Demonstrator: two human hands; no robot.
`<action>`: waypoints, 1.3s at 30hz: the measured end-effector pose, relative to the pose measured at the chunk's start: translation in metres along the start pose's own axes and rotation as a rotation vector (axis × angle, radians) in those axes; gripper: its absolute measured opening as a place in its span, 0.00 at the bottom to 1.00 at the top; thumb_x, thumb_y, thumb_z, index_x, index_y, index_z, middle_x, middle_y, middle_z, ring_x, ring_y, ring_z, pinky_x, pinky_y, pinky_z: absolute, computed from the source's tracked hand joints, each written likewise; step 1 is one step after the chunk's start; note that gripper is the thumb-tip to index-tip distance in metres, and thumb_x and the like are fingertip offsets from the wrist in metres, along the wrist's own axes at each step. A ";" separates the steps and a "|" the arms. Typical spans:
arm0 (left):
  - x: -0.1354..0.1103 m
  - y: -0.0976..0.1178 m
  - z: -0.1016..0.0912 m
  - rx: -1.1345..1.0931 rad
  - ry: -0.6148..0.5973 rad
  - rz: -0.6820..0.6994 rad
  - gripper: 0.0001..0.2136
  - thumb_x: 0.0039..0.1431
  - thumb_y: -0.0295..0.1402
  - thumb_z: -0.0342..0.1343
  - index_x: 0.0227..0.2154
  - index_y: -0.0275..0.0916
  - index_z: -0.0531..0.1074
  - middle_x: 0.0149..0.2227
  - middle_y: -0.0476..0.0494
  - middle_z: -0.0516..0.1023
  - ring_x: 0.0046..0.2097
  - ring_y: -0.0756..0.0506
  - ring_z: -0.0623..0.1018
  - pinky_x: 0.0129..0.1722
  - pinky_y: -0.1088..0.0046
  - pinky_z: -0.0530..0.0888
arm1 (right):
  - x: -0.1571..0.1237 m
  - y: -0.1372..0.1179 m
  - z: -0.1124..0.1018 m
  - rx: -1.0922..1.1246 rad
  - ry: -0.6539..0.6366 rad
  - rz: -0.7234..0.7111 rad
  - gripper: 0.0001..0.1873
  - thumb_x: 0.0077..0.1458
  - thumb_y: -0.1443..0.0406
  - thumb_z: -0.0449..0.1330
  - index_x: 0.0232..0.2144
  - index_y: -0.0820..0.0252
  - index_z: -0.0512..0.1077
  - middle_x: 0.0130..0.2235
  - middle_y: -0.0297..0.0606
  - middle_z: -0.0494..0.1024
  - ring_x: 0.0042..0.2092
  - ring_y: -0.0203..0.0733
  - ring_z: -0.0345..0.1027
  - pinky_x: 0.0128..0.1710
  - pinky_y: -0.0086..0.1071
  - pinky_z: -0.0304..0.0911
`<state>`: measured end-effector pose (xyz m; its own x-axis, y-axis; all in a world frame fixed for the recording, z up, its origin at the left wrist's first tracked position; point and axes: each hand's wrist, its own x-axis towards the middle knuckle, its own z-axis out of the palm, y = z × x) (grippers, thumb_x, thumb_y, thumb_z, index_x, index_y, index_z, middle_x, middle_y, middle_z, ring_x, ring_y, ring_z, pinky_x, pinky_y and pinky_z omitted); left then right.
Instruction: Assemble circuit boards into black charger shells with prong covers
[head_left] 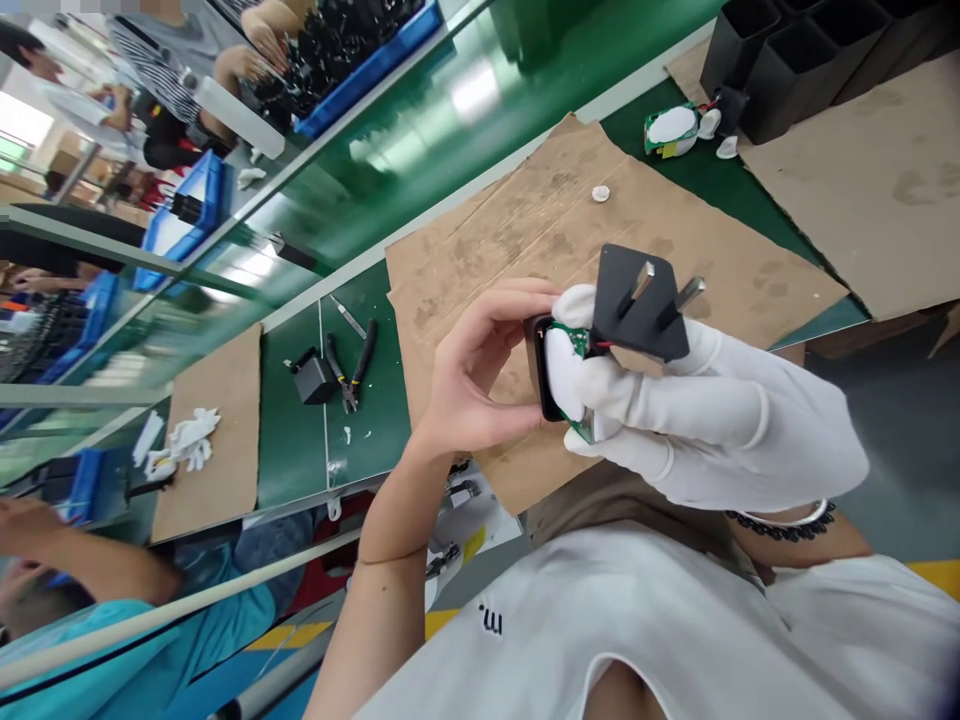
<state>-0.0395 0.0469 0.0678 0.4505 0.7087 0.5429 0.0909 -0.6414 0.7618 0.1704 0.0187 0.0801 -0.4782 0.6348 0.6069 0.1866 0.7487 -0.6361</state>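
My bare left hand (pixel 480 370) grips a black plastic housing (pixel 551 405) by its sides, thumb below and fingers above. My right hand (pixel 675 410), in a white glove, pinches a green circuit board (pixel 582 340) with a white pad on it. The board sits at the mouth of the housing, partly inside; how deep, I cannot tell. A black plug cover (pixel 634 300) with two metal pins rests against the gloved fingers, and a bit of red wire shows between it and the board. Under both hands lies a cardboard sheet (pixel 510 220).
Pliers (pixel 349 370), a small black housing (pixel 313 378) and a thin blade-like tool (pixel 347 318) lie to the left. Another circuit board (pixel 673 130) sits at the back right beside tall black boxes (pixel 787 80). White gloves (pixel 191 440) lie far left. Co-workers sit across and at left.
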 end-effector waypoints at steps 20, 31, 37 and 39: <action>-0.037 -0.013 -0.003 -0.454 -0.052 -0.641 0.35 0.29 0.49 0.80 0.44 0.40 0.78 0.44 0.36 0.84 0.50 0.31 0.83 0.48 0.57 0.81 | -0.003 0.041 0.007 0.670 0.123 0.527 0.16 0.53 0.61 0.74 0.45 0.54 0.81 0.51 0.38 0.83 0.55 0.52 0.78 0.59 0.47 0.75; -0.054 0.000 0.028 -0.108 0.187 -0.489 0.30 0.43 0.38 0.77 0.50 0.42 0.75 0.51 0.40 0.81 0.54 0.39 0.81 0.58 0.60 0.77 | 0.001 0.042 0.014 0.732 0.108 0.752 0.15 0.44 0.59 0.78 0.34 0.55 0.81 0.41 0.36 0.85 0.46 0.48 0.80 0.51 0.41 0.77; -0.058 -0.002 0.037 -0.020 0.253 -0.467 0.29 0.45 0.34 0.77 0.50 0.42 0.74 0.51 0.41 0.81 0.54 0.40 0.81 0.57 0.61 0.77 | 0.000 0.039 0.009 0.734 0.067 0.790 0.13 0.44 0.59 0.78 0.28 0.55 0.80 0.43 0.37 0.86 0.50 0.51 0.80 0.56 0.45 0.75; -0.058 -0.003 0.036 -0.052 0.266 -0.453 0.27 0.45 0.32 0.76 0.49 0.42 0.74 0.51 0.42 0.81 0.54 0.41 0.81 0.57 0.62 0.77 | 0.000 0.038 0.009 0.718 0.041 0.785 0.12 0.44 0.60 0.78 0.27 0.55 0.79 0.44 0.36 0.86 0.51 0.51 0.80 0.58 0.45 0.74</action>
<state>-0.0345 -0.0030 0.0210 0.1345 0.9658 0.2215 0.1770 -0.2433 0.9537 0.1696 0.0449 0.0513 -0.4120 0.9069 -0.0887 -0.1256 -0.1529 -0.9802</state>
